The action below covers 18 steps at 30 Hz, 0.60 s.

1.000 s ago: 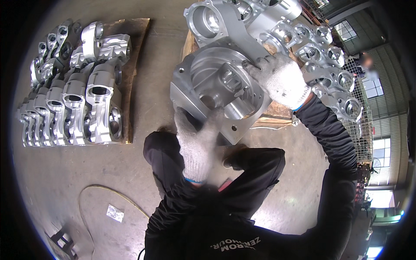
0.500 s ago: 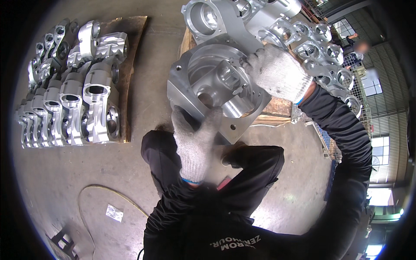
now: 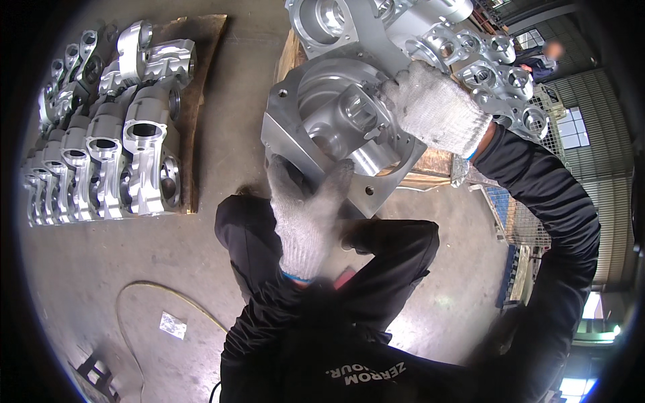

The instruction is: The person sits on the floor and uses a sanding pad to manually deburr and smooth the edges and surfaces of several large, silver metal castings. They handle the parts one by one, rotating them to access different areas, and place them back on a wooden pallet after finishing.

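A large silver metal housing [image 3: 379,191] is tilted up in front of me, its round bore facing me. Inside the bore show a cylindrical boss and a square opening. My right hand [image 3: 440,111], in a whitish knit glove, is closed over the housing's right rim, with fingertips at the bore edge. At the near left edge, my gloved left hand [image 3: 302,208] grips the housing. Its thumb and one finger are spread along the edge; the other fingers are hidden.
Many silver castings [image 3: 146,134] stand in rows on a wooden board [image 3: 195,101] at left. More castings [image 3: 480,74] lie on a wooden pallet [image 3: 430,164] beyond the housing. A hose [image 3: 144,283] and a paper scrap [image 3: 173,325] lie on the floor. Another person [image 3: 539,67] is far right.
The housing and both hands have shifted slightly right in the picture, and the surroundings have shifted a little too. Both hands keep their hold. The distant person has changed posture.
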Motion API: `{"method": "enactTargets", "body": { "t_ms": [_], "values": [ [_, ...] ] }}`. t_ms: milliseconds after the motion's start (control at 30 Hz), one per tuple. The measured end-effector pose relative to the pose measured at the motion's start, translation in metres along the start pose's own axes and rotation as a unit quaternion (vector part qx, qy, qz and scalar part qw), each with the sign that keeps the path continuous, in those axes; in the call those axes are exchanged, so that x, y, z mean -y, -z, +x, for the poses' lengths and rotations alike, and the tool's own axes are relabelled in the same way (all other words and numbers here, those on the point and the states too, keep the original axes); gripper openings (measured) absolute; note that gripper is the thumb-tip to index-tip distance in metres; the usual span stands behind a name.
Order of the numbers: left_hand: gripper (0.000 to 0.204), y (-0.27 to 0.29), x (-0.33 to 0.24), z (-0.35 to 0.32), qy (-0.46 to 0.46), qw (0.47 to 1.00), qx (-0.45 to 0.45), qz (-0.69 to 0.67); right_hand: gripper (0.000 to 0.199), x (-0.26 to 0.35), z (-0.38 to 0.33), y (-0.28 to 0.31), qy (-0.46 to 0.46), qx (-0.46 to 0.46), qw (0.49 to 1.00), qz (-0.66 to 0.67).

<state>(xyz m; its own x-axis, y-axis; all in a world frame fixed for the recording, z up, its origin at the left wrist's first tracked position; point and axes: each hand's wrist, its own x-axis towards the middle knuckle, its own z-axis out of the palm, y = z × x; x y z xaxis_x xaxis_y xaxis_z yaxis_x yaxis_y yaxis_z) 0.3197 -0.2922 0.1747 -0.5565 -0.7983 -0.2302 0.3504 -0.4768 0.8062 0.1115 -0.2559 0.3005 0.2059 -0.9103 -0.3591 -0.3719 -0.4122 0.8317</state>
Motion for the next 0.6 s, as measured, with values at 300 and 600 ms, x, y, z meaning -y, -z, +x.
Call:
{"method": "enactTargets", "body": {
  "t_ms": [300,600],
  "values": [
    [0.07,0.0,-0.004,-0.004,0.005,1.0,0.009,-0.006,0.028,-0.002,-0.001,-0.008,-0.014,-0.002,0.999,0.039],
    [0.075,0.001,-0.002,-0.003,-0.005,0.999,0.017,-0.033,0.038,-0.019,0.001,-0.009,-0.006,0.057,0.993,0.104]
  ]
}}
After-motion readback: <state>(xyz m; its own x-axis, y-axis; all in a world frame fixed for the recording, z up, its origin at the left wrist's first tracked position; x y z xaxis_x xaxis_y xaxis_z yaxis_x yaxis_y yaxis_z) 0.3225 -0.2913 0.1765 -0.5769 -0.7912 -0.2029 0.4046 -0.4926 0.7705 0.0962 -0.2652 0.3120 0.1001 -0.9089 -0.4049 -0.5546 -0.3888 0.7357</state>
